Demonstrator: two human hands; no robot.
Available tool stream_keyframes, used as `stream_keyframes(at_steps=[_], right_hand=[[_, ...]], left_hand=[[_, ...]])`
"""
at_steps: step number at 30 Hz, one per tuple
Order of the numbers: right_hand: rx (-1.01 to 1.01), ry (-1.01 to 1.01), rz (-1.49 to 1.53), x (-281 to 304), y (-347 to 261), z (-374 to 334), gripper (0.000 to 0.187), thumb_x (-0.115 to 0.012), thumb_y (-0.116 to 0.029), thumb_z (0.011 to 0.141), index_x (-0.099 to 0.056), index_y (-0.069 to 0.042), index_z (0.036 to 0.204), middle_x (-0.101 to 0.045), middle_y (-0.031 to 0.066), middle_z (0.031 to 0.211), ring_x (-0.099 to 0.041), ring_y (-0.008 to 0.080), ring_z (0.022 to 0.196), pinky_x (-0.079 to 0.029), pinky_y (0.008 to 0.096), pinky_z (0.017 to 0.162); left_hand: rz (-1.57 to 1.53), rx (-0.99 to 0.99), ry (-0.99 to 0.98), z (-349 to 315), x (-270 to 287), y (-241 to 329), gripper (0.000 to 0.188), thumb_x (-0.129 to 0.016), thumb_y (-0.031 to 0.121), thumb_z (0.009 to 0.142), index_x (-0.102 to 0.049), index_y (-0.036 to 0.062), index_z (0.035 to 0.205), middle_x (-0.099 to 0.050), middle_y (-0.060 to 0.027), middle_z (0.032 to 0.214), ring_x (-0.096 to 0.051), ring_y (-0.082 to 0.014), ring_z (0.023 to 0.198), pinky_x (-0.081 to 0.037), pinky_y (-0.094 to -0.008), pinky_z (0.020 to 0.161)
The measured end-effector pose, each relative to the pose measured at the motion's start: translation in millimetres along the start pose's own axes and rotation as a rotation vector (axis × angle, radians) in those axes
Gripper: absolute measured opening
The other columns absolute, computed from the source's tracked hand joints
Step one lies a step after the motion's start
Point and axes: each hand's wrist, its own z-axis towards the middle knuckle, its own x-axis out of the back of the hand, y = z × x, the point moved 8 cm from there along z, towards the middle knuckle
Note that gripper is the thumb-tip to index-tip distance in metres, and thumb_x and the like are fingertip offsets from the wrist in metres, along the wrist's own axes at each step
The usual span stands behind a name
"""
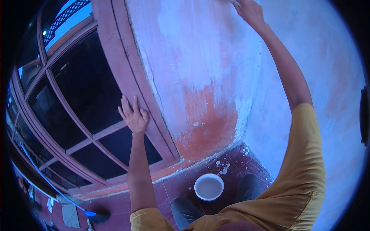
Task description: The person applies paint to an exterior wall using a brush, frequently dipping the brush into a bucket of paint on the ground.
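High up at the top edge, my right hand [250, 14] is closed around a pale-handled tool [237, 3]. The tool is blurred and mostly cut off by the frame, close to the wall [192, 46]. White, streaky paint covers most of that wall, with a bare orange-red patch [210, 127] low down. My left hand [133, 116] lies with fingers spread on the reddish-brown window frame [152, 131], holding nothing. On the floor between my knees stands a round white tub [209, 187] with whitish liquid in it.
Dark glass panes [90, 77] fill the window at left. A second whitish wall [323, 57] meets the first in a corner at right. White splashes [223, 167] spot the dark red floor tiles [115, 206]. A blue-handled broom [90, 213] leans at lower left.
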Motion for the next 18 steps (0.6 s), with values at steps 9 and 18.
stream_keyframes(at_steps=[9,18], right_hand=[[0.241,-0.695,0.084,-12,-27,-262,0.033,-0.057,-0.023,0.085,-0.059,-0.019,0.117,-0.059,0.0132,0.065,-0.06,0.0301,0.058,-0.048,0.041,0.054],[0.338,-0.746,0.129,-26,-14,-178,0.016,-0.067,-0.019,0.072,-0.069,-0.013,0.087,-0.066,0.0121,0.082,-0.062,0.0307,0.078,-0.048,0.0425,0.068]], left_hand=[[0.027,0.035,-0.004,-2,3,-12,0.051,-0.045,0.022,0.079,-0.048,0.0131,0.129,-0.028,-0.0188,0.144,-0.028,-0.0327,0.133,-0.017,-0.0533,0.108],[-0.004,0.009,0.026,-2,2,-3,0.05,-0.046,0.02,0.078,-0.051,0.007,0.127,-0.031,-0.0226,0.141,-0.031,-0.0355,0.131,-0.021,-0.0545,0.105]])
